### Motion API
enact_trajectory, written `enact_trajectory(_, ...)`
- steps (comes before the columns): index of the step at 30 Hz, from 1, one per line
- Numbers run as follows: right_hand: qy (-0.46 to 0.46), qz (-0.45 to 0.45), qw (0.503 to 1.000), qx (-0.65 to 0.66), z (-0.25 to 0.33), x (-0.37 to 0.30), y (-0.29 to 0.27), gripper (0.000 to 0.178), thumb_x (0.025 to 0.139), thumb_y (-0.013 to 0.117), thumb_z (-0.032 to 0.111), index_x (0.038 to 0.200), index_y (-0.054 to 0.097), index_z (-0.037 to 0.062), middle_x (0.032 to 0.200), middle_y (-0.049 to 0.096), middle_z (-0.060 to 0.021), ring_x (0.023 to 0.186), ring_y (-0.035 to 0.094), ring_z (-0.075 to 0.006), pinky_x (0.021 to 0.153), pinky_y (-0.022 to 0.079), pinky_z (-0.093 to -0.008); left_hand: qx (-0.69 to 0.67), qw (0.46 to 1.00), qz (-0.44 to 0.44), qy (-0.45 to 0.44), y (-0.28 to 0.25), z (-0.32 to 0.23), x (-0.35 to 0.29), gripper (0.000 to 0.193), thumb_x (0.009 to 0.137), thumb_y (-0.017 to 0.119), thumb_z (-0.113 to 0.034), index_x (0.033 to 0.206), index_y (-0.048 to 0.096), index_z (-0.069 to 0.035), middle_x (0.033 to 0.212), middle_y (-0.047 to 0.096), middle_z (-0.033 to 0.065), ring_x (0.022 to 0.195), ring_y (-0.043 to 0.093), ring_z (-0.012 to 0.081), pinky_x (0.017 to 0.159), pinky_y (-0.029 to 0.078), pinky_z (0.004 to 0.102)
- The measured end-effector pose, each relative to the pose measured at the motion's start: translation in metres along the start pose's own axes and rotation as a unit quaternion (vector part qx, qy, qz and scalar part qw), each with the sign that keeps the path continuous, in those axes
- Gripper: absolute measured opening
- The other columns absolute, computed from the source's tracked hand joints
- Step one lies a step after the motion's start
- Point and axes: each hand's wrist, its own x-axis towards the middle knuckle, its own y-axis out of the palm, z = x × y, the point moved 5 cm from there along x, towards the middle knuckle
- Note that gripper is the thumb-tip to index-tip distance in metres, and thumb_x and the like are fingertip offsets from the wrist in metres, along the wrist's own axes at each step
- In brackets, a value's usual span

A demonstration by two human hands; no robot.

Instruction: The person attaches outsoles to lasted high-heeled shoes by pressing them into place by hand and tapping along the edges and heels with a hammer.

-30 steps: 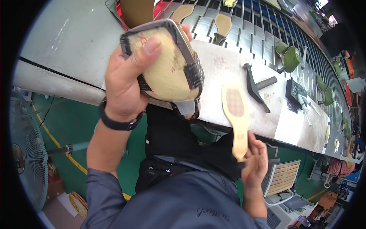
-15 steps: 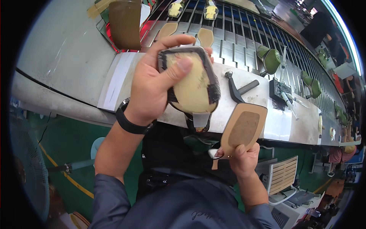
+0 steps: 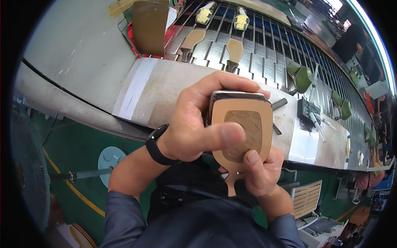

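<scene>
Plainly, a tan sole (image 3: 248,120) with a brown patterned panel is between both hands, lying over a dark-edged shoe part (image 3: 213,96) that shows behind its broad end. The left hand (image 3: 194,132) is curled around that part, thumb across the panel; the right hand (image 3: 264,171) grasps the sole's lower right side, thumb on top, its narrow tail just left of that hand. Beyond the left hand's fingertips, a partly hidden hammer (image 3: 280,103) rests on the surface (image 3: 163,80). Farther right of both hands sits a black block (image 3: 306,111); past the left hand, two more soles (image 3: 235,49) lie on a slatted conveyor (image 3: 258,60).
</scene>
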Motion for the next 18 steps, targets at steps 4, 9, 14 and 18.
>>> enact_trajectory(4,-0.015,-0.002,1.0,0.002,0.0005,-0.0015,0.0013,0.033,0.107,0.061,0.021,0.1,0.076,-0.0075,0.082,0.078,-0.0143,0.07,0.074,-0.0164,0.061,0.058,-0.0283,0.003,1.0,0.023,0.021,0.0007,-0.0004,-0.0007,0.08,0.081,0.089,-0.039,0.138,0.051,0.002,0.137,0.061,0.0333,0.127,0.064,0.0379,0.109,0.052,0.0511)
enact_trajectory(9,-0.013,-0.008,1.0,0.013,0.0024,-0.0019,0.0033,0.033,0.107,0.061,0.021,0.103,0.075,-0.0084,0.083,0.078,-0.0149,0.07,0.074,-0.0173,0.061,0.059,-0.0286,0.015,0.999,0.03,0.019,0.0009,-0.0002,-0.0018,0.077,0.081,0.089,-0.036,0.137,0.051,0.002,0.137,0.061,0.0332,0.128,0.064,0.0374,0.109,0.053,0.0508)
enact_trajectory(14,-0.005,-0.003,1.0,0.016,0.0029,-0.0033,0.0035,0.033,0.107,0.06,0.021,0.104,0.075,-0.0091,0.082,0.078,-0.015,0.071,0.074,-0.0176,0.061,0.059,-0.0286,0.024,0.999,0.038,0.028,0.0018,0.0015,-0.0031,0.076,0.082,0.089,-0.034,0.137,0.051,0.002,0.137,0.06,0.0334,0.128,0.064,0.0367,0.109,0.053,0.0504)
enact_trajectory(18,0.001,-0.017,1.0,0.025,0.002,-0.0049,0.0026,0.032,0.107,0.06,0.019,0.103,0.075,-0.0094,0.083,0.078,-0.0156,0.07,0.074,-0.0177,0.061,0.058,-0.0285,0.025,0.998,0.043,0.032,0.002,0.002,-0.0028,0.075,0.082,0.089,-0.033,0.137,0.051,0.002,0.137,0.06,0.0337,0.127,0.064,0.0368,0.109,0.053,0.0506)
